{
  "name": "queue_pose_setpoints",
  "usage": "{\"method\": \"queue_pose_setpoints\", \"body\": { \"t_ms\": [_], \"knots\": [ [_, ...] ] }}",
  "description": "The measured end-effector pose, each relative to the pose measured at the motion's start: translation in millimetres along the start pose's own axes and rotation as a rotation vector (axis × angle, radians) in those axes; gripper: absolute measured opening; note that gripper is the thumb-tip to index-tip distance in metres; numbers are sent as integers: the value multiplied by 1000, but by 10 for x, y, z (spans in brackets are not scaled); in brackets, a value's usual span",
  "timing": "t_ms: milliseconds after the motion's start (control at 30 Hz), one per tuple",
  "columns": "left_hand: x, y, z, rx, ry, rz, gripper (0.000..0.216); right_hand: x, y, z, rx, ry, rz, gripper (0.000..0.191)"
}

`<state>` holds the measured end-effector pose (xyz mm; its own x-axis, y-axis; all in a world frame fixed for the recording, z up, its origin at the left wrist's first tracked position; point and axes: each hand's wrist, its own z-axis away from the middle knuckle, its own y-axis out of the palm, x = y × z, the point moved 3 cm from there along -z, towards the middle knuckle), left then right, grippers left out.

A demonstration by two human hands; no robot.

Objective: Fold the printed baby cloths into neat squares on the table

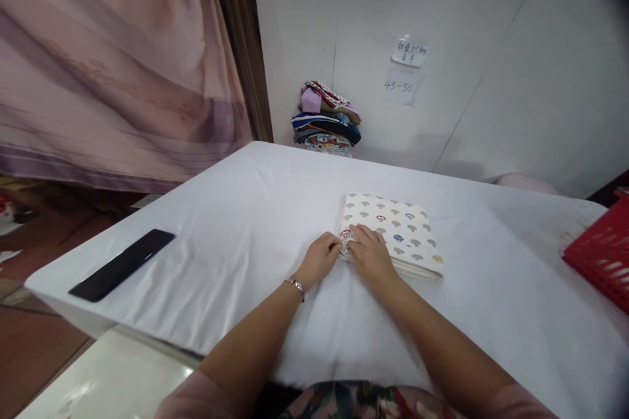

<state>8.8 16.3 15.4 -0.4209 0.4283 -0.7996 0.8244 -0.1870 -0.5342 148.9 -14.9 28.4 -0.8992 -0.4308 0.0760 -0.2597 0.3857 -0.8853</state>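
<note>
A folded white cloth point(407, 219) printed with grey mushrooms and a few red, blue and yellow ones lies on the white-covered table point(236, 209). My left hand point(318, 258), with a bracelet at the wrist, pinches the cloth's near left corner, where the fabric is bunched. Over that same corner, my right hand point(371, 255) has its fingers on the top layer and its thumb close to the bunched edge. The fingertips partly hide the corner. Along the near side, several stacked layers show.
A black flat slab point(122, 265) lies at the table's left edge. Behind the table rises a pile of folded fabrics point(327, 118) against the wall. A red plastic basket point(602, 252) stands at the right. Pink fabric point(122, 65) hangs at the left.
</note>
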Motion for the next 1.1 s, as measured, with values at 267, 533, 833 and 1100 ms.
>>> {"method": "queue_pose_setpoints", "body": {
  "t_ms": [267, 533, 833, 1100],
  "knots": [
    [-9, -21, 9, -26, -63, 43, 24, 53, -22, 48, -70, -123, -150, 26],
    [71, 2, -4, -42, -114, 115, 19, 43, 50, 72, -76, -128, -110, 25],
    [140, 21, -57, -68, -153, 145, 24, 83, 72, 34, -48, -132, -99, 25],
    [207, 129, -528, 42, -383, 309, 32, 63, 107, 68, -155, -127, -64, 23]
  ]
}}
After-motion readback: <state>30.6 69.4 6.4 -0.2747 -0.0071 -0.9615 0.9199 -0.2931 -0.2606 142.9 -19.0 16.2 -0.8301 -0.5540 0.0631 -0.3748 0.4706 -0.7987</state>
